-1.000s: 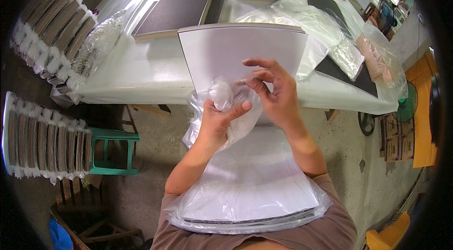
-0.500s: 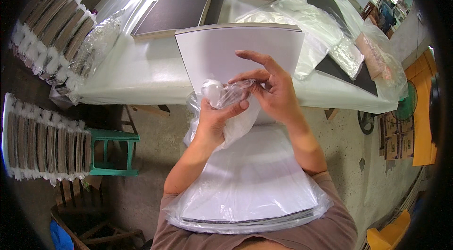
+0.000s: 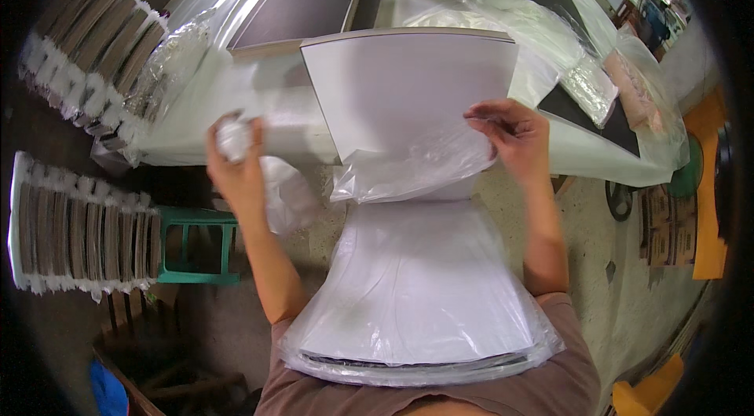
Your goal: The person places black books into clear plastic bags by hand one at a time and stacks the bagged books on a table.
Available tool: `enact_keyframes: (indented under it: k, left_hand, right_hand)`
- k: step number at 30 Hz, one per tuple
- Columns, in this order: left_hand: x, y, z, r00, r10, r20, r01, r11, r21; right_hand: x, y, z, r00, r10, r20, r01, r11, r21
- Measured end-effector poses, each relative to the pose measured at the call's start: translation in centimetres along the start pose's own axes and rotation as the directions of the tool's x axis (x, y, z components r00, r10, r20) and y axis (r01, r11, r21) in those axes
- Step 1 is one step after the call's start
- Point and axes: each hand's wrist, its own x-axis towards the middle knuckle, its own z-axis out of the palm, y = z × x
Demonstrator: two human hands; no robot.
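My left hand (image 3: 238, 176) is out to the left, just in front of the table, its fingers curled round a white, rounded wad (image 3: 234, 139). A blurred whitish piece (image 3: 287, 194) hangs beside that wrist; whether it joins the wad I cannot tell. With fingertips pinched together, my right hand (image 3: 520, 141) holds the edge of a clear plastic film (image 3: 432, 164). This film droops across the lower part of an upright white-faced board (image 3: 408, 86) at the table's edge. Between my arms, over my lap, lies a flat white stack (image 3: 424, 282) wrapped in clear plastic.
Dark-covered boards (image 3: 302, 3) and crumpled plastic sheeting (image 3: 503, 15) lie on the plastic-covered table (image 3: 275, 129). At left, plastic-edged stacks (image 3: 86, 235) stand by a green stool (image 3: 200, 247). Brown cartons (image 3: 671, 227) are at right.
My hands have parted: the left has swung left with the white wad, the right has moved right with the film's edge. The film now stretches out in front of the board.
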Motion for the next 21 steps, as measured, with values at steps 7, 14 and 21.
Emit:
enact_keyframes:
  k: [7,14,21]
  left_hand:
    - [-7.1,5.3,9.3,0.689,0.157,0.708,0.186,0.906,-0.381]
    - [-8.1,3.3,10.4,0.809,0.119,0.576,0.234,0.833,-0.501]
    - [-8.1,3.9,9.5,0.647,0.039,0.762,0.473,0.763,-0.441]
  right_hand:
    - [-0.4,-0.5,3.8,0.985,-0.162,-0.054,0.163,0.987,0.013]
    - [-0.1,2.1,4.1,0.994,-0.068,0.083,0.045,0.967,0.25]
    - [-0.3,2.2,3.3,0.934,0.273,0.229,-0.355,0.661,0.661]
